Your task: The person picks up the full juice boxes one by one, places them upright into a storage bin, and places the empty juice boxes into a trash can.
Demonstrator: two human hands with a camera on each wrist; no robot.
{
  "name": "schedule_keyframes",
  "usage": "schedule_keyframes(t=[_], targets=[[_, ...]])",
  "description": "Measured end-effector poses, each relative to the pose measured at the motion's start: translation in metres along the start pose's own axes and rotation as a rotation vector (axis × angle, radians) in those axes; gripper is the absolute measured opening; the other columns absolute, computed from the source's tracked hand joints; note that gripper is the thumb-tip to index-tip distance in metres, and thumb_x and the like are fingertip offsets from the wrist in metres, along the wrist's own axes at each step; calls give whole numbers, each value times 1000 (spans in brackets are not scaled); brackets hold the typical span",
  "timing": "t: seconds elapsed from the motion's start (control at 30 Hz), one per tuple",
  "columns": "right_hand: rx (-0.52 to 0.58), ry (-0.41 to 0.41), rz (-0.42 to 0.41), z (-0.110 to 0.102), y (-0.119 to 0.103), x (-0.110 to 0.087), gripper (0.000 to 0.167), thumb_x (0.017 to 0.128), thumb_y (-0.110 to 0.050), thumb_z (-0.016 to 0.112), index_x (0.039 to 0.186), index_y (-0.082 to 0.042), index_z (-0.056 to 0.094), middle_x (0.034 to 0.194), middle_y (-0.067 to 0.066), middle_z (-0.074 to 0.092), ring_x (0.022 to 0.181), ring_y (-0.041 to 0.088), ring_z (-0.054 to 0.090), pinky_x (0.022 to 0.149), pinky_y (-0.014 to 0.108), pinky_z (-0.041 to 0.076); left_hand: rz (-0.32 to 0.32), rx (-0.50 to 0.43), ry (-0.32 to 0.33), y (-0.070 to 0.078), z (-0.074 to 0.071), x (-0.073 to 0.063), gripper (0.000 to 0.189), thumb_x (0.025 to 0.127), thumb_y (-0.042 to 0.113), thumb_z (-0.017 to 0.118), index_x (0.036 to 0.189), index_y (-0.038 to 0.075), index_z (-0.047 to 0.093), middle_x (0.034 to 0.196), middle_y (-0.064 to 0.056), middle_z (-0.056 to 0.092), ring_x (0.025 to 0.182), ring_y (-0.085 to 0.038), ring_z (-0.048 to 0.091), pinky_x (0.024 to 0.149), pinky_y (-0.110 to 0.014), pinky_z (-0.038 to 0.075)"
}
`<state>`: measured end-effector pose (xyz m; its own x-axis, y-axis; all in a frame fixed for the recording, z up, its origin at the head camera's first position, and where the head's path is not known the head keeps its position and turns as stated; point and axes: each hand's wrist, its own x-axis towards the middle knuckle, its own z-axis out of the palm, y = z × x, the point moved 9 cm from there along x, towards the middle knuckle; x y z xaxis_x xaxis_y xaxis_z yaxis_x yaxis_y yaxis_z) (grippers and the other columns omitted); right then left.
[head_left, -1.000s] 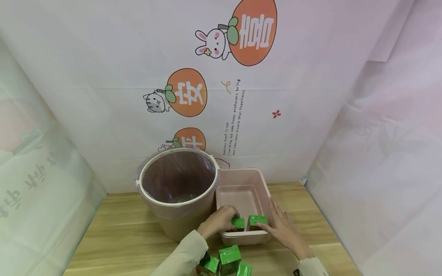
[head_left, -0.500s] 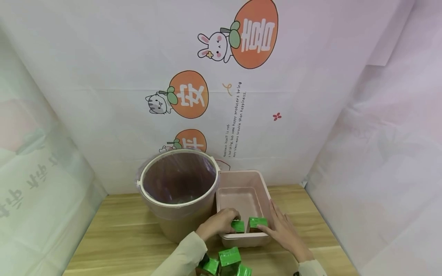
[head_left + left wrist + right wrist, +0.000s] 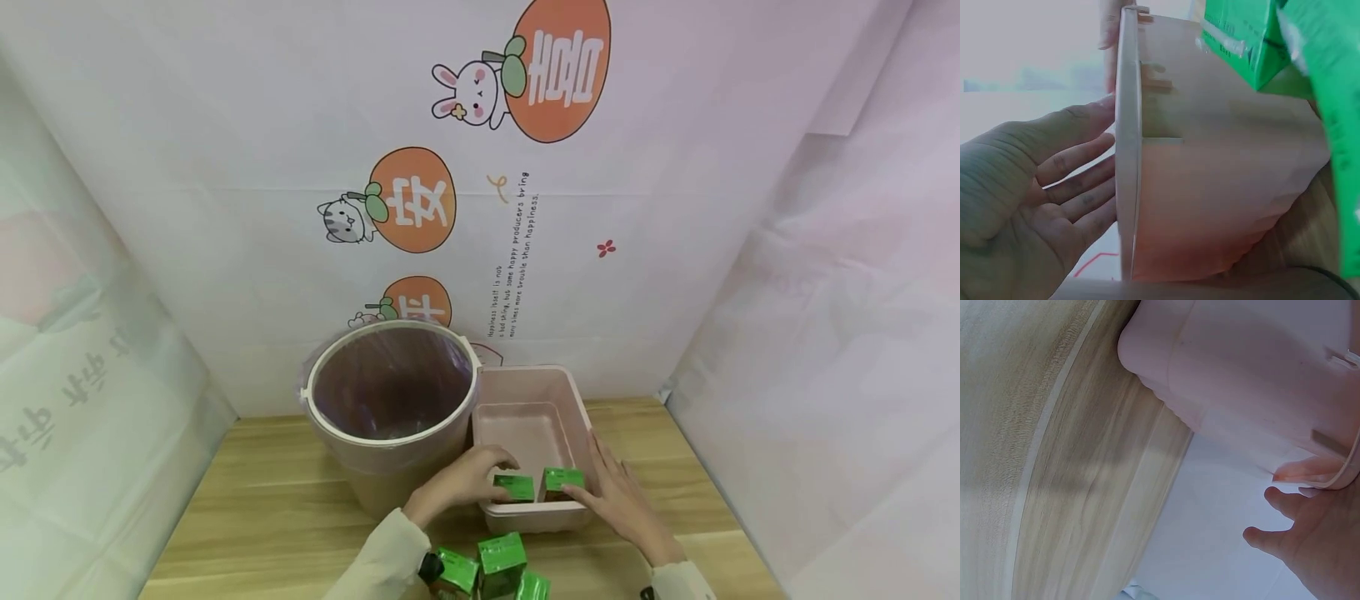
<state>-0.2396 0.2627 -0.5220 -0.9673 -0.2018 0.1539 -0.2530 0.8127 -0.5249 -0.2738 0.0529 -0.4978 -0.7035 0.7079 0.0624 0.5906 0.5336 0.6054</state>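
Two green-topped cartons stand at the near end of a pink plastic bin: the left carton (image 3: 514,488) and the right carton (image 3: 562,483). My left hand (image 3: 468,477) arches over the bin's left near corner, its thumb beside the left carton. Its fingers look loosely bent and spread in the left wrist view, by the bin's rim (image 3: 1127,150). My right hand (image 3: 621,498) lies along the bin's right wall, thumb over the rim touching the right carton. In the right wrist view its fingers (image 3: 1275,542) extend past the bin (image 3: 1254,369).
A tall round bucket (image 3: 390,443) lined with a clear bag stands left of the bin. Several more cartons (image 3: 501,562) sit on the wooden table (image 3: 255,500) before the bin, beside my left wrist. A printed white cloth (image 3: 645,317) hangs behind.
My left hand has drawn a little to the left and its fingers have loosened from the left carton, which now shows more of its top. The right hand stays at the bin's wall.
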Motion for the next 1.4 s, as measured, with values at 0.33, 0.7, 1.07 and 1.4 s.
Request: schedule_keyframes(t=[0.33,0.7,1.07,1.4], targets=[[-3,4,-1,0,1,0,101,102,-50,66,166,5,12,171,30,12,150,57,26,117,77,13,134,-76,213,12,-23,-38,35,88,5,86,121,5,73,129,-7,68,123,-25,63,105,-38,53],[-3,7,-10,2,2,0,101,102,-50,66,166,4,10,171,31,11,150,57,26,117,78,14,177,-114,295,9,-26,-73,40,85,3,87,122,4,72,118,-2,70,110,-19,66,98,-34,55],[-11,20,-18,-1,1,0,101,101,-50,67,166,6,13,171,31,12,151,55,25,117,78,15,74,-98,257,-2,-11,-108,72,82,28,93,142,9,57,133,-3,63,124,-22,61,104,-47,54],[15,16,-19,0,-1,-1,100,102,-49,66,166,6,12,171,31,11,149,57,27,117,78,14,135,-103,225,-5,6,-130,71,76,38,97,132,15,61,125,3,65,117,-19,64,101,-40,55]])
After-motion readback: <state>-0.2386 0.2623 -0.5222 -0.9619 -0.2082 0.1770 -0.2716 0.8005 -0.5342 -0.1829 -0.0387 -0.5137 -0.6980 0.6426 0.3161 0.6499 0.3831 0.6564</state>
